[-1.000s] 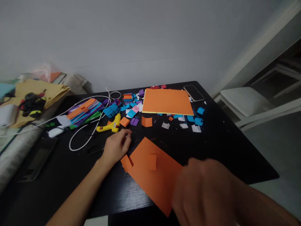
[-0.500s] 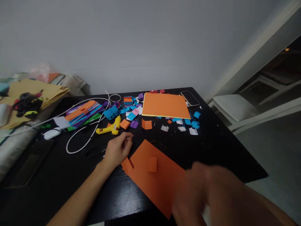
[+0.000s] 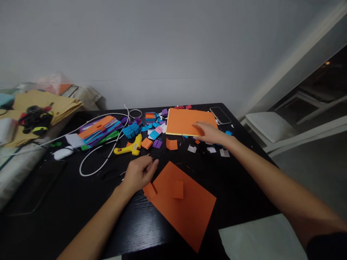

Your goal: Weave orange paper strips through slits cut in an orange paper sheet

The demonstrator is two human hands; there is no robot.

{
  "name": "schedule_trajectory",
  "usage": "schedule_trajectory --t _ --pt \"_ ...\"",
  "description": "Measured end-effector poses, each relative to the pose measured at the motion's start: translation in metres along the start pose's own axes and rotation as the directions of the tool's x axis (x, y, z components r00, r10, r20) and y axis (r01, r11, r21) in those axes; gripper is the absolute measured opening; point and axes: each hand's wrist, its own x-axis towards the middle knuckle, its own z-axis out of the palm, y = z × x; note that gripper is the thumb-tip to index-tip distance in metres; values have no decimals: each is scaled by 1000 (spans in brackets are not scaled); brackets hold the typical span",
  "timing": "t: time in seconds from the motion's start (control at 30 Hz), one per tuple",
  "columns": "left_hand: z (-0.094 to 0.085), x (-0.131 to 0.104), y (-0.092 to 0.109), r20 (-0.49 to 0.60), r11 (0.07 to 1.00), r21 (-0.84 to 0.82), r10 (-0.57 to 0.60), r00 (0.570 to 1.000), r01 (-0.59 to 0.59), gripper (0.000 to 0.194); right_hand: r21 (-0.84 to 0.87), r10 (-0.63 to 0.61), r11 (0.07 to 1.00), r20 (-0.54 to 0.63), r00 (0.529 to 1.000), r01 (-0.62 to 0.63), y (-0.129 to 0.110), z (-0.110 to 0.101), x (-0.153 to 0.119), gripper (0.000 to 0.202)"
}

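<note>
My left hand [image 3: 138,173] rests on the black table with curled fingers, close to the left corner of a large orange paper sheet [image 3: 189,213]; whatever it may hold is hidden. Two small orange paper pieces lie on that sheet: a folded one [image 3: 149,191] by its left edge and a squarish one [image 3: 178,189] around its middle. Farther back, my right hand [image 3: 207,133] reaches over the front edge of a stack of orange sheets [image 3: 184,121] with a yellow edge beneath. Its fingers are stretched out on the top sheet.
A yellow glue gun [image 3: 131,146] lies left of centre, near a looped white cable [image 3: 81,168]. Small coloured paper pieces [image 3: 157,143] scatter around the stack. A phone [image 3: 220,115] sits at back right, a second dark phone [image 3: 35,187] at left. Paper strips [image 3: 99,130] are piled back left.
My right hand has swung from the near right, where it was blurred, forward onto the orange stack. A pale surface at the bottom right now shows. My left hand has stayed about in place.
</note>
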Motion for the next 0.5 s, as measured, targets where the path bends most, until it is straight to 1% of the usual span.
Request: schedule_trajectory --t 0.1,0.17,0.23,0.3,0.33,0.37,0.4,0.43,0.5 --pt "-3 -1 4 151 997 -49 73 986 -67 29 -37 -4 999 26 1000 4 -2 -1 2 56" --pt "-4 0 8 237 992 -79 111 965 -95 16 -40 -13 999 16 1000 14 -13 -3 -3 49" --pt "-6 0 11 298 990 -96 126 946 -101 10 -19 -32 999 23 999 32 -33 -3 -17 44" --pt "-8 1 12 342 990 -103 121 932 -91 11 42 -82 996 104 991 78 -61 1 -43 42" --pt "-9 2 11 360 991 -104 114 926 -81 13 103 -137 987 184 973 120 -76 5 -59 41" --pt "-11 3 10 377 992 -105 103 920 -68 16 216 -234 961 296 926 174 -90 10 -76 45" --pt "-14 3 9 395 993 -106 92 914 -55 20 279 -323 934 388 863 224 -102 16 -92 49" --pt "-16 4 8 416 993 -109 83 905 -41 23 280 -368 923 428 826 266 -113 23 -107 49" --pt "-21 4 7 468 993 -118 73 881 -20 27 190 -352 935 399 847 299 -126 37 -130 45"
